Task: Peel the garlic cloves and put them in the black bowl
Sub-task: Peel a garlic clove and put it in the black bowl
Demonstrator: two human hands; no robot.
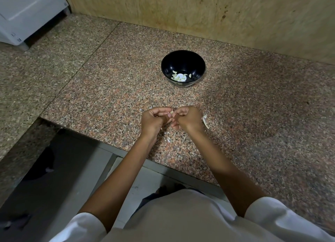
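Both forearms reach out from the near edge over the speckled pink-and-grey granite surface [108,87], and the two hands meet just above it, close to its near edge. The left hand [154,121] is turned palm-up and inward, its fingers [162,111] curled over and the thumb pointing right. The right hand [187,118] faces it knuckles-up, its fingers [183,109] bent tightly inward. Between the fingertips of both hands sits a small pale garlic clove [171,112], pinched from the left and from the right. Only a sliver of it shows, so I cannot tell whether skin is on it.

Farther out and slightly right of the hands stands the round black bowl [182,59], upright on the surface and well apart from the hands. In its bottom lie several peeled pale cloves [175,74], gathered around a bright white spot at the centre.

A strip of whitish garlic skin [205,121] lies on the surface just right of the right hand, and a smaller white flake [168,140] lies nearer, between the wrists. A tan wooden panel [199,15] runs along the far side of the surface, and a white appliance [27,11] stands at the far left.
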